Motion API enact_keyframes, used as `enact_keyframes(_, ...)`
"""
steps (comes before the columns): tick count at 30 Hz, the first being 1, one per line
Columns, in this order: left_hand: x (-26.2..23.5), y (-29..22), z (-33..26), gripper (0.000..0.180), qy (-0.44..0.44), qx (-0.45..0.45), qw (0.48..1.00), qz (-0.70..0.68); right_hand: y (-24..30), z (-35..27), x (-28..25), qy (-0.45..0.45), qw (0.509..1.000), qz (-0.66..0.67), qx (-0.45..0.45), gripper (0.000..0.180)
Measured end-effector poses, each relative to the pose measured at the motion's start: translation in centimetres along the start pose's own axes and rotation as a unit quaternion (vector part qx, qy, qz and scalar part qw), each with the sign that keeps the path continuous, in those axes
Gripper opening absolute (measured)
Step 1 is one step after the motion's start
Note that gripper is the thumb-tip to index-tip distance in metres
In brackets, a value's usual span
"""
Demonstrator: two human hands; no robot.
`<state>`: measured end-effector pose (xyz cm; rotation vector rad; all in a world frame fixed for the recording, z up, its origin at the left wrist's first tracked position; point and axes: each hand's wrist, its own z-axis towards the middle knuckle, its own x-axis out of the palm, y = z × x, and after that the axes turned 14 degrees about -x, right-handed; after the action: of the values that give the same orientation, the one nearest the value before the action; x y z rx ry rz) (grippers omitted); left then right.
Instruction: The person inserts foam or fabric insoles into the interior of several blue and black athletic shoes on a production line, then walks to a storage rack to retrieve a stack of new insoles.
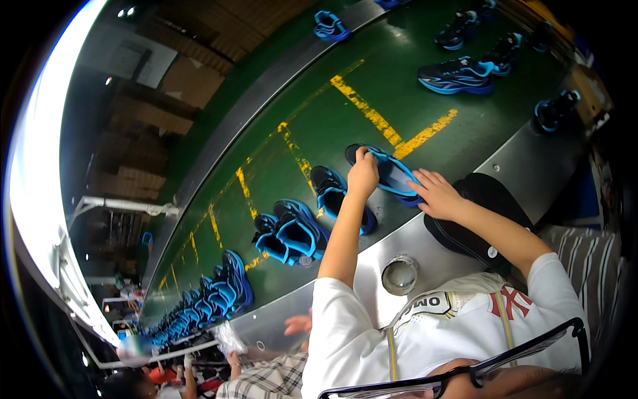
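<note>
A black and blue sneaker (397,174) lies on the green belt in front of me, its opening and pale insole facing up. My left hand (363,174) is closed on the sneaker's upper, with the fingers at the tongue and laces. At the heel end, my right hand (438,195) rests its outstretched fingers on the collar; its thumb is not clearly visible. To the left of my left forearm stands another black and blue sneaker (325,189), partly hidden by the arm.
More sneakers (292,229) line the green belt (385,80) leftward, and several stand at the far right (458,74). On the metal edge (372,292) are a round container (400,274) and a black cap-like object (475,213). Another person's hand (299,324) shows at left.
</note>
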<state>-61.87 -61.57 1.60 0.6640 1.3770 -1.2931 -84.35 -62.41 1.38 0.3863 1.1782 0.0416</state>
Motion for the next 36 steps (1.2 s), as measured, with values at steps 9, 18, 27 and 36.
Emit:
enact_keyframes(9, -6.6, -5.9, -17.1, 0.017, 0.012, -0.200, 0.758, -0.620, -2.1, 5.4, 4.6, 0.169, 0.984, -0.010, 0.058, 0.034)
enact_keyframes(18, -2.6, -8.8, -24.0, 0.037, 0.021, -0.156, 0.980, -0.121, -0.8, -0.1, -4.1, 0.017, 0.994, 0.095, 0.051, 0.045)
enact_keyframes(27, -2.5, -9.5, -23.0, 0.030, -0.055, -0.093, 0.984, -0.138, -12.6, -5.6, -8.6, 0.017, 0.956, 0.010, 0.294, 0.063)
enact_keyframes(36, -5.1, -9.0, -18.8, 0.027, -0.054, -0.114, 0.983, -0.134, -21.5, 2.1, -4.6, -0.182, 0.968, 0.133, 0.110, 0.061)
